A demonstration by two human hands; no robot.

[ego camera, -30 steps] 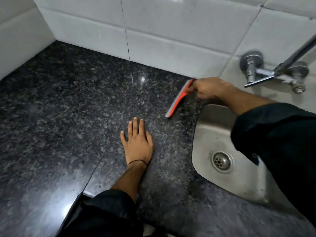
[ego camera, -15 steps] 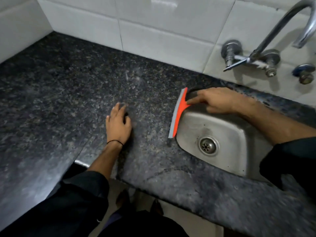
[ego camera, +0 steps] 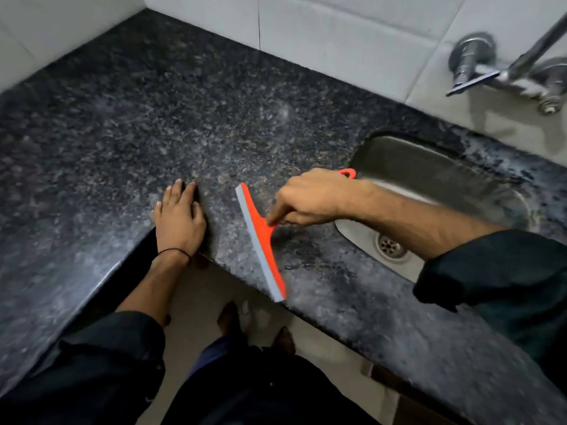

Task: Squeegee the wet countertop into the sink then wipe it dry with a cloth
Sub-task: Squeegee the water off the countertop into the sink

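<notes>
My right hand [ego camera: 310, 197] grips the handle of an orange squeegee [ego camera: 260, 237] with a grey rubber blade. The blade lies across the dark speckled granite countertop [ego camera: 153, 118], left of the steel sink [ego camera: 429, 179], and its near end reaches the counter's front edge. Wet streaks show on the stone between blade and sink. My left hand [ego camera: 179, 216] rests flat on the counter at the inner corner, fingers together, left of the squeegee. No cloth is in view.
A chrome wall tap [ego camera: 503, 69] juts from the white tiled wall [ego camera: 337, 35] above the sink. The sink drain [ego camera: 391, 245] sits near my right forearm. The L-shaped counter wraps around my legs and feet on the tiled floor [ego camera: 196, 299].
My right hand has carried the squeegee from the sink's left rim back leftward and nearer the front edge. My left hand stayed put on the counter. The view tilted down.
</notes>
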